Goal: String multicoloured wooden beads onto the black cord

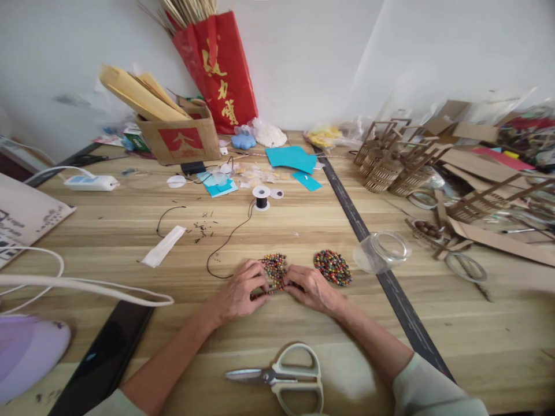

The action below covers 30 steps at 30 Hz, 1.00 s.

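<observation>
My left hand [243, 290] is closed, its fingertips pinching one end of a short row of colourful beads on a cord [274, 290]. At the other end, my right hand [313, 289] is closed on the same beaded cord, thumb and fingers pressed together. Just beyond the fingertips lies a loose patch of small beads [274, 264]. A round pile of multicoloured beads [332, 267] sits beyond and right of my right hand. Thin black cord [221, 249] runs from near my left hand to a white spool [261, 199]. The exact grip is partly hidden by my fingers.
Scissors [286, 377] lie in front of me. A dark phone [104, 358] and white cable [130, 289] are at left. A clear plastic container [384, 251] stands right of the beads. Woven baskets [390, 164], a cardboard box [180, 138] and a red bag [223, 75] are farther back.
</observation>
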Available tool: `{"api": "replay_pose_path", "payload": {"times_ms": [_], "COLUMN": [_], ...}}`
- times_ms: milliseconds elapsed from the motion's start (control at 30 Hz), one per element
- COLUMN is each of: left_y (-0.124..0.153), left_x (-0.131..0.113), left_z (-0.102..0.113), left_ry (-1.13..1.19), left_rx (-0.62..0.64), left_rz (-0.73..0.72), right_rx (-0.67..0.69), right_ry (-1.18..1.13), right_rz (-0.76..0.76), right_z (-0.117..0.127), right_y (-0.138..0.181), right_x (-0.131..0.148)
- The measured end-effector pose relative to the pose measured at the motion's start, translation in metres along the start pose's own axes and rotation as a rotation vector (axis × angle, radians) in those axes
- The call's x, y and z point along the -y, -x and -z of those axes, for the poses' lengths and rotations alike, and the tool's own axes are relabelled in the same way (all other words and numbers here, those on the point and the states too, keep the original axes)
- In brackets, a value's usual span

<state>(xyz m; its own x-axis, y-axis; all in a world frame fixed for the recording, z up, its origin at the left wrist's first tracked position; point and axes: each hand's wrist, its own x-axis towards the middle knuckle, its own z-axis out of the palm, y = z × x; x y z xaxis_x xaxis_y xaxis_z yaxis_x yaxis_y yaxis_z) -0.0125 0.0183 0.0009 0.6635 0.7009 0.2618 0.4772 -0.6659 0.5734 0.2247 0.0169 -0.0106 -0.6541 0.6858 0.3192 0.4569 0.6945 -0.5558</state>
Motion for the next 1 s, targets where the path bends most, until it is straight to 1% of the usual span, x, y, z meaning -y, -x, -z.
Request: {"api": "replay_pose_path", "payload": {"times_ms": [233,367,767,1000], "left_y": [-0.0019,-0.0026,-0.0025,-0.0029], "left_x": [-0.0036,-0.0050,-0.0034,-0.0045], "left_z": [-0.0023,-0.0042,-0.0075,-0.0083], "left_ry": [-0.024,-0.036,-0.061,-0.057], "left_rx": [-0.024,-0.012,-0.020,-0.025], "left_rz": [-0.001,0.015,-0.043,-0.030], "right_rx": [-0.004,-0.001,0.001,-0.002], "right_ry": [0.005,0.010,0.006,0.002], "right_rz": [0.003,0.007,0.006,0.008], "right_z": [0.0004,0.0005,0.0005,0.0002], "right_y": [-0.0001,-0.0001,-0.0001,-0.0006], "right_x": [0.0007,0.0003,0.0001,0.0000]}}
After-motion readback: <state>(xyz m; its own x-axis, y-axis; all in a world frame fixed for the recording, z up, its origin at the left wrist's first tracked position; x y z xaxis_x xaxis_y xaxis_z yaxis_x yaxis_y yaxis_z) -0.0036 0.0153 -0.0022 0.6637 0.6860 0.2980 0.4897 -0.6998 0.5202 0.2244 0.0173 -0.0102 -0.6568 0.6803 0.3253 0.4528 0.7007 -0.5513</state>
